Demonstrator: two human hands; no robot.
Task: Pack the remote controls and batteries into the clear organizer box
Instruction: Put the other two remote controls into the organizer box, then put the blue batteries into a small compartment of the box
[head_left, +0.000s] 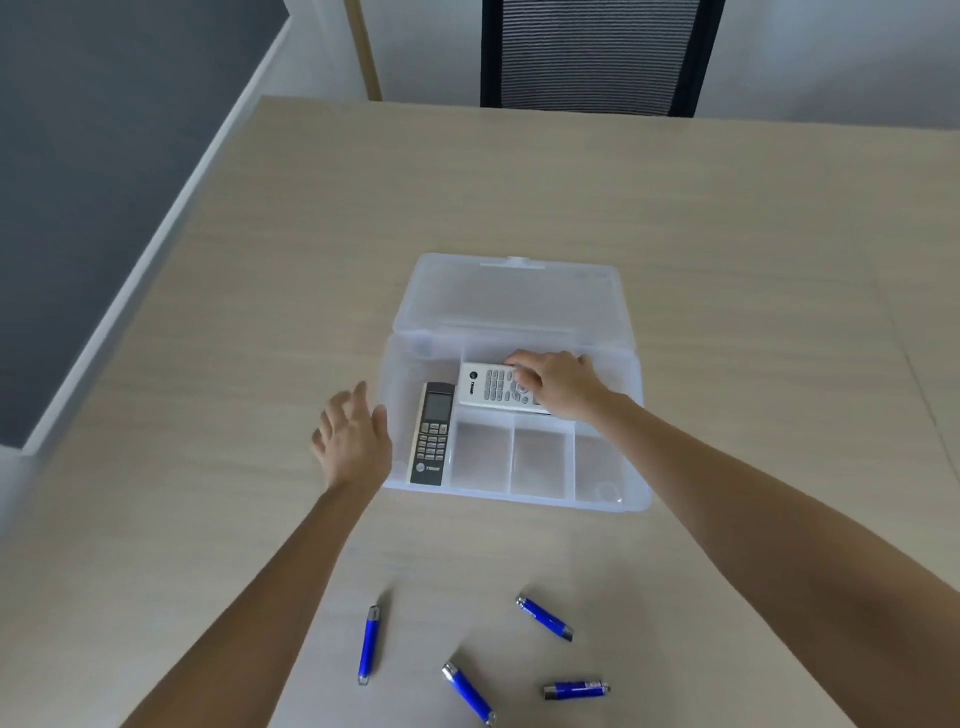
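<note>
Right hand (558, 387) is inside the clear organizer box (631, 501), fingers curled down over the white remote (491, 387) and clamped on its right end. That remote lies with its long axis running left-right in the long rear compartment. Can't tell if it's fully seated or a hair above the floor. Left hand (353, 439) is open, fingers spread, holding nothing, just outside the box's left wall and maybe brushing it.

The dark remote (431, 434) sits in the left compartment, long axis pointing away from the person, screen end at the far side. Three small front compartments look empty.

The bit that matters next, I'd say: all four blue batteries (370, 644) (544, 617) (468, 693) (575, 690) lie loose by the near edge of the table (727, 208), between the forearms and well behind both hands. So either hand has to pull back toward the body. The free left one seems the obvious pick for the leftmost battery.

Stuff-wise: the box is frosted translucent plastic with a hinged lid (511, 296) flopped open toward the far edge. The batteries are smooth little cylinders, so they'll probably roll. The table is pale matte woodgrain.
</note>
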